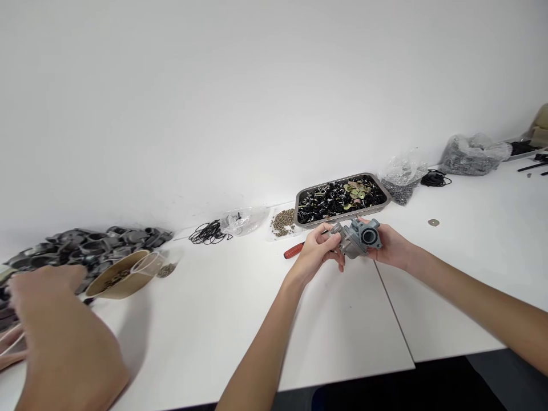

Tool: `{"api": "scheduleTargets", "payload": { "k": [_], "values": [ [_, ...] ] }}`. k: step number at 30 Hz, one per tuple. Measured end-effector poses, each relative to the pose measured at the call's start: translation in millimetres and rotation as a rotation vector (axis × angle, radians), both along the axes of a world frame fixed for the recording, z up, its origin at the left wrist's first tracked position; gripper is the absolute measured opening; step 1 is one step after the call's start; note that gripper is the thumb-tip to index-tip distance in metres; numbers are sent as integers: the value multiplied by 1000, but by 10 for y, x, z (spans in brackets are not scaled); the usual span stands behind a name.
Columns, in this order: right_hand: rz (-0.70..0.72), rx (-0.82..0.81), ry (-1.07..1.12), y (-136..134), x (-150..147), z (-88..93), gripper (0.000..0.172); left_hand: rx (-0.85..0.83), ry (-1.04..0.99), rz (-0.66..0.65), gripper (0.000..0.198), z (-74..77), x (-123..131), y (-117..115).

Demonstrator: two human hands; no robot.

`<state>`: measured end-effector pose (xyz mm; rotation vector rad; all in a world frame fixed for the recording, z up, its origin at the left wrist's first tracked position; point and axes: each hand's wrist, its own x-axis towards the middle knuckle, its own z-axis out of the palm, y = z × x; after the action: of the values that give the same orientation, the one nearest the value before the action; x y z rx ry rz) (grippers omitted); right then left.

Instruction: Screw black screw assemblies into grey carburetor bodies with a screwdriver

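Both bare hands share one grey metal part [354, 241], held up just in front of the metal tray [355, 215], on the side nearer the person. The left hand [315, 254] is partly closed on the part's left end, its thumb on top and fingers curled below. The right hand [389, 248] is wrapped round the part's right side from behind, much of its fingers hidden by the metal; a round opening in the part faces the person.

The tray holds many small black pieces, with yellow-green discs [358, 189] heaped toward its right end. Left of the tray, just beside it, lie small brass pieces [282, 221]; in front of these is a red handle [293, 250]. Farther left of the tray come a clear plastic bag [248, 220], black loops [208, 233], a tan bowl [135, 285] with a clear cup [148, 264] at its rim, and a pile of grey parts [98, 244]. Another person's arm [68, 342] reaches in there, blurred; I cannot tell what that hand holds.

Right of the tray are a bag of small pieces [400, 188], a black bundle [434, 178], a larger bag [475, 158] and, nearer the person, a flat disc [433, 222].
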<state>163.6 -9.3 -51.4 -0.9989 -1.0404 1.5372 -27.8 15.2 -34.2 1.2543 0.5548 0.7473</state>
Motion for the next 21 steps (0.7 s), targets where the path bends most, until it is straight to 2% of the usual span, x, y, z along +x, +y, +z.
{"api": "scheduleTargets", "payload": {
  "k": [5,13,17,21],
  "values": [
    [-70,-30,25,-2,3,18,30,-10,26,17,41,-19,-2,15],
    [-83,-307,305,-43,-29,143,25,-13,53,13,39,-60,-26,46],
    [-95,-302,323,-30,-36,113,30,-10,66,1,42,-79,-34,65],
    [-65,-202,279,-10,-18,65,41,-18,86,14,44,-95,-40,80]
  ]
}}
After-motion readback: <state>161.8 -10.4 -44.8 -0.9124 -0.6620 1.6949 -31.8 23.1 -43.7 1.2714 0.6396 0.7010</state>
